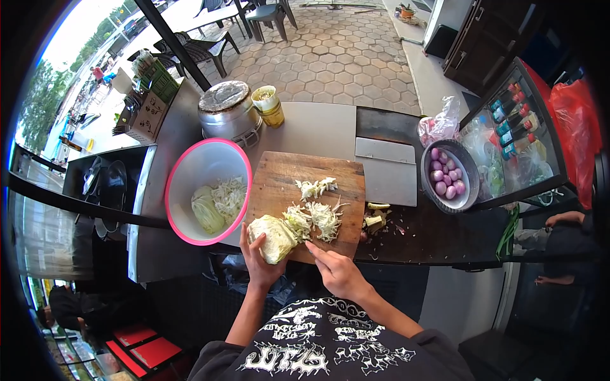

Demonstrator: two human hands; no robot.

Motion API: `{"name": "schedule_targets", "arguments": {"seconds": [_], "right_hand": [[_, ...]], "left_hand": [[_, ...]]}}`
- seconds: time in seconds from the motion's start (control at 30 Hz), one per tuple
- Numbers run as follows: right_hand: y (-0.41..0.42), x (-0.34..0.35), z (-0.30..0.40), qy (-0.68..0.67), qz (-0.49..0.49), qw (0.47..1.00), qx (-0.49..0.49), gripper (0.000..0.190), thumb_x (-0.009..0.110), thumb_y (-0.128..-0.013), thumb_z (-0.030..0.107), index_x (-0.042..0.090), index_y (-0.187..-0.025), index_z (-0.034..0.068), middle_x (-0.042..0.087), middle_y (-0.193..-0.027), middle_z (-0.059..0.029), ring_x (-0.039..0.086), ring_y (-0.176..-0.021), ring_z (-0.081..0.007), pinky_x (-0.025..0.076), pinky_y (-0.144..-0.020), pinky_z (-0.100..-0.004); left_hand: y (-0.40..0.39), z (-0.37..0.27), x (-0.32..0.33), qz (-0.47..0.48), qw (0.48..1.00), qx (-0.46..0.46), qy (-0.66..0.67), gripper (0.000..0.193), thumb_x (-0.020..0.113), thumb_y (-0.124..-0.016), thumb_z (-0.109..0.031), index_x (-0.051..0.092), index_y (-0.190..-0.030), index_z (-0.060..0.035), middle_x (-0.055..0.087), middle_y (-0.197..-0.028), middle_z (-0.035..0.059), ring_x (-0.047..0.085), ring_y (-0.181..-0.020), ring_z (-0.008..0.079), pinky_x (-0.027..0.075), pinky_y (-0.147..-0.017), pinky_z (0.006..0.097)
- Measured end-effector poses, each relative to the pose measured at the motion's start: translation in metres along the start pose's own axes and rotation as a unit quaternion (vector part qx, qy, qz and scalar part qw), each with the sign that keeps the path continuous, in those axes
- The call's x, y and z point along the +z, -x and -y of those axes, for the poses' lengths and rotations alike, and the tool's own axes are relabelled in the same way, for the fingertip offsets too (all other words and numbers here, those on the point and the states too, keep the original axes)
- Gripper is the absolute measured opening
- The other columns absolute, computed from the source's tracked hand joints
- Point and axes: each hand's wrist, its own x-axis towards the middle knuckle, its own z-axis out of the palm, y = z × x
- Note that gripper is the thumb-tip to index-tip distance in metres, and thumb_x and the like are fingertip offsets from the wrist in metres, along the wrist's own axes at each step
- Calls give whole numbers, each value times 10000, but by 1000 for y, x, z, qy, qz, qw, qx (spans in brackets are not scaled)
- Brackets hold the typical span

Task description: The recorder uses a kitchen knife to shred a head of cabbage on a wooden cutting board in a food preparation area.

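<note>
My left hand [261,259] grips a cut head of cabbage [272,238] at the near left edge of the wooden cutting board [286,178]. Just right of it, my right hand [337,269] is closed with the index finger stretched toward the cabbage's cut side; it seems to hold a knife, whose blade is hardly visible. Shredded cabbage [326,221] lies in heaps on the board, with a smaller heap [315,187] farther back. Left of the board, a white basin with a pink rim [170,190] holds another cabbage piece [208,209] and shreds [231,197].
A lidded metal pot [228,112] and stacked plastic cups [269,107] stand behind the basin. On the right, a bowl of shallots [445,174] sits by a glass-fronted bottle cabinet [514,128]. Vegetable scraps [375,221] lie beside the board. Another person's arm [564,219] shows at the far right.
</note>
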Motion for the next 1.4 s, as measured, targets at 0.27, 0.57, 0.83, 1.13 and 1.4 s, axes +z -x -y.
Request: {"name": "schedule_targets", "arguments": {"seconds": [0.27,0.57,0.83,1.13,1.4], "right_hand": [[-1,11,0,-8,-1,1000,17,463,534,-1015,152,520,-1478,173,630,-839,-189,657,-776,-374,534,-758,-457],[-13,-5,0,-11,6,1000,-21,481,556,-1011,94,506,-1487,145,616,-864,-175,647,-804,-325,516,-783,-391],[-16,20,-8,-18,28,999,6,488,524,-1028,162,475,-1513,197,629,-880,-183,657,-807,-372,527,-787,-453],[-22,29,-4,-29,17,999,-5,503,542,-1015,146,475,-1513,177,604,-831,-193,640,-752,-389,520,-725,-468],[-29,32,-10,-21,12,1000,-10,482,541,-1016,151,501,-1496,163,603,-811,-194,638,-728,-380,522,-716,-466]], "left_hand": [[1,1,2,-12,999,22,-29,761,914,-684,-217,470,-1284,-70,378,-1491,344,421,-1364,499,375,-1103,560],[-31,38,-33,123,916,-212,318,689,889,-747,-200,525,-1301,-11,493,-1449,256,517,-1327,304,424,-1092,410],[-62,26,-38,221,905,-259,255,567,849,-808,-227,575,-1257,-15,663,-1201,132,633,-1105,217,496,-969,372],[-69,38,-36,225,873,-313,300,546,847,-811,-245,583,-1225,-5,697,-1085,111,662,-1010,210,524,-884,353],[-74,25,-33,218,923,-265,174,471,845,-779,-184,648,-1162,6,713,-1058,87,655,-986,141,523,-903,315]]}}
